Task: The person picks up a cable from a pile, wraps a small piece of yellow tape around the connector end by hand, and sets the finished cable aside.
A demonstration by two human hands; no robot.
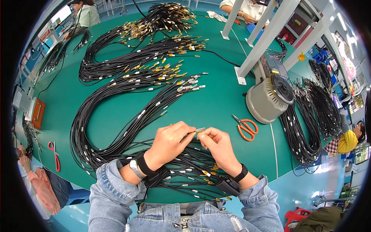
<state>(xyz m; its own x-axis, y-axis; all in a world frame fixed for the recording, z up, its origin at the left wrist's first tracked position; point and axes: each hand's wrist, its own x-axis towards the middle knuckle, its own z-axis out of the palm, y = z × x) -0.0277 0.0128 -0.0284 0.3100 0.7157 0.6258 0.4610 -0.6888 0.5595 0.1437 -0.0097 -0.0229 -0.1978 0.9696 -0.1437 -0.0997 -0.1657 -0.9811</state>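
Observation:
Close together above a bundle of black cables [185, 165], my two hands meet at a small silver and yellow cable end [199, 130]. My left hand [170, 142] pinches it between thumb and fingers, palm down. From the other side, the closed thumb and forefinger of my right hand [219, 147] grip the same end near its yellow part. The fingertips partly hide it. Many cables with white labels and yellow-tipped ends pass beneath both hands. Each wrist wears a black strap, and the left one also a watch [136, 168].
Orange-handled scissors [246, 127] lie right of my hands, beside a round grey machine [266, 98]. Red scissors [55, 156] rest at the far left. Looped cable bundles [116, 91] cover the green table [216, 92] beyond. Metal posts [258, 50] stand at the back right. Co-workers sit around.

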